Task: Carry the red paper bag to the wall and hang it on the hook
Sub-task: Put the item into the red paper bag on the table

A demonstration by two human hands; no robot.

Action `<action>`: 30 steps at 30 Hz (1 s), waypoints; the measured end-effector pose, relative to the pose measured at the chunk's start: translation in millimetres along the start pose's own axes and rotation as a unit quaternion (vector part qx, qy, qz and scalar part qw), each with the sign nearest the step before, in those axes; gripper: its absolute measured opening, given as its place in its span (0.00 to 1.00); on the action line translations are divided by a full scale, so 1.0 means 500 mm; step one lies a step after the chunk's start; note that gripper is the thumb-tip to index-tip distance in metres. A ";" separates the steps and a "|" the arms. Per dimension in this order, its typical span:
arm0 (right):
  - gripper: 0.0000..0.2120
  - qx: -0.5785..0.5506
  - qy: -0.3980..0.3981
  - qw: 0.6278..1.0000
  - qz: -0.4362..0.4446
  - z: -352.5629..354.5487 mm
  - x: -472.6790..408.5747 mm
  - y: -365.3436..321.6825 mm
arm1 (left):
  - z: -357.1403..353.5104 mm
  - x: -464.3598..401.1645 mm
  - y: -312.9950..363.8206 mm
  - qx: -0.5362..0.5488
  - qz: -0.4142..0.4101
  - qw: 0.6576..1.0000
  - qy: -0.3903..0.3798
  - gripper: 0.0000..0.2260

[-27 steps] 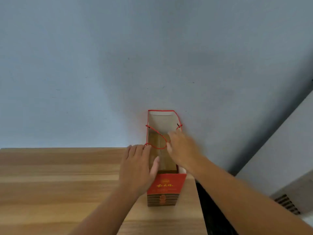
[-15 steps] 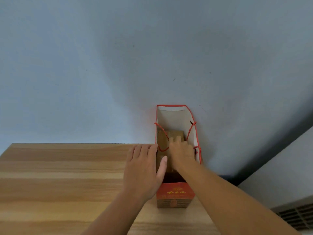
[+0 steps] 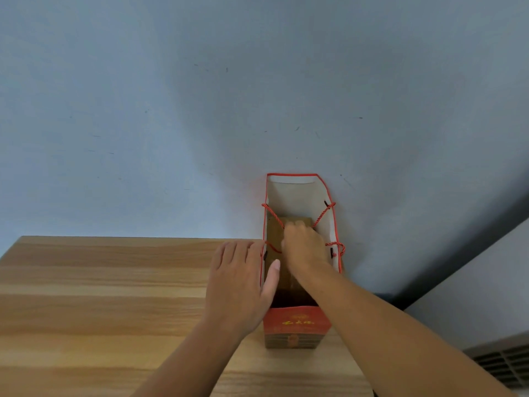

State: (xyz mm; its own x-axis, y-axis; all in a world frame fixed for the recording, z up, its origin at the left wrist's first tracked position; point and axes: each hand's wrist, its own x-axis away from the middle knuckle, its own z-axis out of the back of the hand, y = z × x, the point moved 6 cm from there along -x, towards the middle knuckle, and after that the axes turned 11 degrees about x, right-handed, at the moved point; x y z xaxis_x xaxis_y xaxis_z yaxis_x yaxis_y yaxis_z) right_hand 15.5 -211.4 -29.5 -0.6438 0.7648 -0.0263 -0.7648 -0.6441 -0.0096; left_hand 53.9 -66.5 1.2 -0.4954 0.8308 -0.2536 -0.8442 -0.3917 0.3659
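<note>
Two hands at the bag (image 3: 297,325), which stands upright on the table (image 3: 100,296) against the wall (image 3: 200,110). Left hand (image 3: 243,285) lies flat on its side, fingers together, likely steadying it. Right hand (image 3: 305,246) reaches inside, fingers curled at the cord (image 3: 274,215); whether it is pinched, cannot tell.

Soft even daylight, dim shadowed right corner, wide-angle edge bending, slight softness

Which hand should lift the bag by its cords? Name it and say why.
Right. The right hand is already inside the red paper bag, closed at the red cord handles. The left hand lies open against the bag's outer side, only steadying it on the table.
</note>
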 end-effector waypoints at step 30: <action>0.07 -0.353 0.096 0.930 -0.038 0.372 0.145 0.021 | 0.184 -0.001 0.131 0.363 0.047 0.929 0.059 0.04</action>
State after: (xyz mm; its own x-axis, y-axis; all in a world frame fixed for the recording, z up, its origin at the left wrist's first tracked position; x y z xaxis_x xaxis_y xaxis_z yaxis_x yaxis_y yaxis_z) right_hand -43.5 -160.1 154.5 -0.5205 0.8355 -0.1760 -0.5582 -0.4889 -0.6703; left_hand 17.8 -56.1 107.9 -0.6152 0.7408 -0.2698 -0.4568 -0.0560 0.8878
